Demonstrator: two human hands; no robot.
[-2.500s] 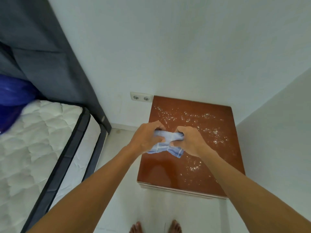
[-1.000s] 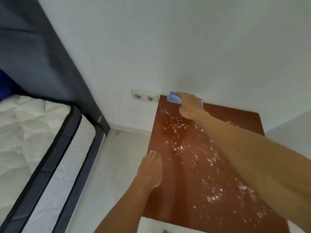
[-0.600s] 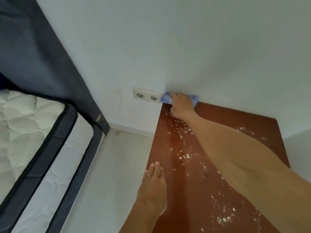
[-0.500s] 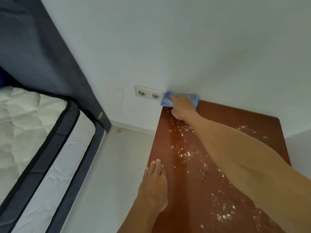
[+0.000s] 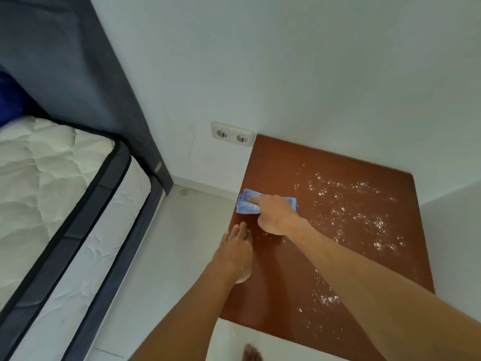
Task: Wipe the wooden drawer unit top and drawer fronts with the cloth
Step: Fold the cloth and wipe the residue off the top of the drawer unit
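Note:
The reddish-brown wooden drawer unit top (image 5: 291,165) stands in the room's corner, seen from above. White crumbs (image 5: 364,217) are scattered over its right and middle parts; the far left strip looks wiped. My right hand (image 5: 276,217) presses a folded blue cloth (image 5: 247,204) flat on the top near its left edge. My left hand (image 5: 238,252) is cupped at the left edge just in front of the cloth, fingers together, with what looks like white powder in the palm. The drawer fronts are hidden from this angle.
A double wall socket (image 5: 232,134) sits on the white wall left of the unit. A bed with a white quilted mattress (image 5: 46,178) and dark blue frame (image 5: 117,230) fills the left. Pale floor (image 5: 169,256) lies between bed and unit. My toes (image 5: 251,354) show below.
My right hand has dragged the cloth from the back left corner toward me along the left edge, leaving that strip free of crumbs. My left hand stays at the left edge.

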